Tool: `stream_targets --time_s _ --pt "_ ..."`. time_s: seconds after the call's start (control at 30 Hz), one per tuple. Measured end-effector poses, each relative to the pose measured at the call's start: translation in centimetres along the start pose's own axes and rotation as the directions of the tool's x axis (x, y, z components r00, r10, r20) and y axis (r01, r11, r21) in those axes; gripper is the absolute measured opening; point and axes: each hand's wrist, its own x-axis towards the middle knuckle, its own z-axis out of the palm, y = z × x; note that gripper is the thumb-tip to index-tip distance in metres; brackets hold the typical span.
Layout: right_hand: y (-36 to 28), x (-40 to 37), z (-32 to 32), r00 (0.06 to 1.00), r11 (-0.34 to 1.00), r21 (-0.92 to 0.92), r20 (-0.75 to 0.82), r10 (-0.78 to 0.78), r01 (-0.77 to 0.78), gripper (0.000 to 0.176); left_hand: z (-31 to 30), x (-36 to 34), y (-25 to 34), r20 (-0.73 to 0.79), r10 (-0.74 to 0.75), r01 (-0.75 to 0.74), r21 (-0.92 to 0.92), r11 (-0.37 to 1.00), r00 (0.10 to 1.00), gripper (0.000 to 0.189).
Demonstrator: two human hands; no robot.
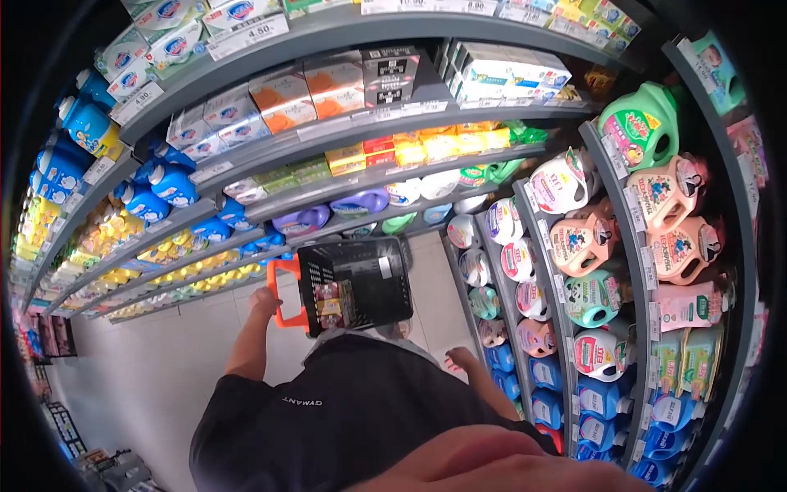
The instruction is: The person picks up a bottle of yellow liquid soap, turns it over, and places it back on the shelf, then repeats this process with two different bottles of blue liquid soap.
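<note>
My left hand (264,302) is closed around the orange handle (283,269) of a black shopping basket (397,283). The basket sits in front of my body, over the tiled floor. Inside it lie a few small packages (330,305) with red and yellow printing, at the end nearest me. Beside the right-hand shelves hangs my right hand (464,359), open with its fingers loosely bent and holding nothing. The closest goods to it are a pinkish bottle (493,332) and blue bottles (501,357) on the low shelf.
Shelves of boxed and wrapped goods curve across the front, with orange boxes (283,97) and purple bottles (359,202). Blue bottles (168,184) stand at left. Detergent jugs (639,123) fill the right-hand shelves. Pale floor tiles (156,361) run along my left side.
</note>
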Motion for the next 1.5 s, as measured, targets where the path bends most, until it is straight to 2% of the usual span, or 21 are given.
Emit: stream_targets --time_s 0.07,0.13,0.33,0.43,0.5,0.53,0.57,0.67,0.77,0.87,0.9,0.97,1.0,1.07,1.13,1.17,1.23,1.3,1.37,1.43,1.5 --pt "0.2 1.0 -2.2 0.999 0.998 -0.035 0.02 0.043 -0.042 0.034 0.0 -1.3 2.0 -0.132 -0.045 0.056 0.077 0.995 0.99 0.034" --pt "1.4 2.4 -3.7 0.998 0.998 -0.041 0.029 0.055 -0.053 0.031 -1.2 -2.6 3.8 0.006 -0.089 0.089 0.037 0.995 0.996 0.037" --pt "4.3 5.8 -6.3 0.983 0.983 -0.134 0.114 0.14 -0.125 0.028 1.7 -2.2 5.4 -0.088 -0.119 0.115 -0.055 0.992 0.989 0.037" --pt "4.6 7.6 -6.6 0.97 0.972 -0.136 0.126 0.207 -0.19 0.027 3.3 -3.3 5.5 -0.275 -0.016 0.01 -0.022 1.0 0.961 0.036" --pt "7.2 10.5 -7.7 0.961 0.99 0.141 0.273 -0.044 0.005 0.021 5.4 -1.6 4.6 -0.269 0.093 -0.059 0.133 0.989 0.959 0.036" --pt "6.7 9.8 -7.5 0.963 0.994 0.113 0.268 -0.034 0.003 0.024 5.6 -1.3 4.6 -0.187 0.114 -0.082 0.171 0.982 0.976 0.037" --pt "3.1 6.4 -6.0 0.995 0.998 -0.04 0.088 0.043 -0.04 0.025 3.0 -4.7 5.8 -0.201 0.097 -0.085 0.071 0.994 0.975 0.038" --pt "1.2 5.8 -5.4 0.983 0.996 0.076 0.179 0.023 -0.037 0.024 3.3 -4.5 6.1 -0.195 0.077 -0.081 -0.014 0.997 0.978 0.038" --pt "-1.0 4.8 -3.9 0.992 0.985 -0.17 0.117 0.04 -0.02 0.024 4.3 -4.2 6.3 -0.196 0.101 -0.114 -0.055 0.992 0.975 0.037" --pt "-0.3 8.5 -4.7 0.901 0.989 0.029 0.417 0.119 -0.145 0.036 4.7 -4.8 6.5 -0.184 0.098 -0.114 -0.081 0.99 0.978 0.039" --pt "-0.6 9.3 -5.3 0.82 0.946 0.138 0.546 0.173 -0.292 0.033 4.9 -4.8 6.4 -0.199 0.119 -0.14 -0.094 0.986 0.973 0.041" --pt "2.4 13.9 -6.4 0.757 0.935 -0.117 0.625 -0.193 0.335 0.03 5.4 -4.3 6.2 -0.177 0.111 -0.141 -0.169 0.975 0.978 0.044" --pt "1.5 13.8 -6.3 0.759 0.916 -0.185 0.629 -0.168 0.357 0.026 5.8 -4.1 6.0 -0.163 0.108 -0.14 -0.205 0.969 0.981 0.046" --pt "-0.4 13.3 -6.0 0.761 0.861 -0.316 0.638 -0.119 0.399 0.022 6.6 -4.0 5.0 -0.125 0.158 -0.195 -0.398 0.896 0.98 0.048" --pt "-4.0 11.1 -4.1 0.86 0.962 -0.268 0.501 0.103 0.041 0.017 8.2 -3.4 4.1 -0.039 0.162 -0.146 -0.675 0.724 0.986 0.05" --pt "-5.1 10.3 -3.3 0.853 0.994 -0.105 0.522 0.019 0.042 0.016 9.8 -2.9 3.6 0.036 0.152 -0.057 -0.822 0.567 0.988 0.051" --pt "-6.8 11.4 -0.8 0.881 0.787 -0.479 0.444 -0.165 0.389 0.015 12.9 -2.3 2.8 0.137 0.135 0.103 -0.967 0.234 0.981 0.051" --pt "-7.9 11.0 1.9 0.853 0.523 -0.675 0.434 -0.29 0.521 0.02 16.6 -3.0 2.2 0.206 0.101 0.215 -0.973 -0.083 0.973 0.048" --pt "-11.6 9.4 5.1 0.827 0.376 -0.743 0.439 -0.351 0.554 0.025 21.2 -3.0 0.9 0.265 0.108 0.252 -0.961 0.117 0.958 0.044" --pt "-14.0 9.2 8.6 0.923 0.518 -0.771 0.237 -0.304 0.369 0.033 24.9 -4.0 -0.1 0.292 0.151 0.233 -0.92 0.316 0.944 0.04" --pt "-14.8 10.6 11.8 0.852 0.514 -0.715 0.222 -0.474 0.473 0.031 27.8 -5.4 -1.1 0.314 0.21 0.196 -0.874 0.445 0.926 0.037"
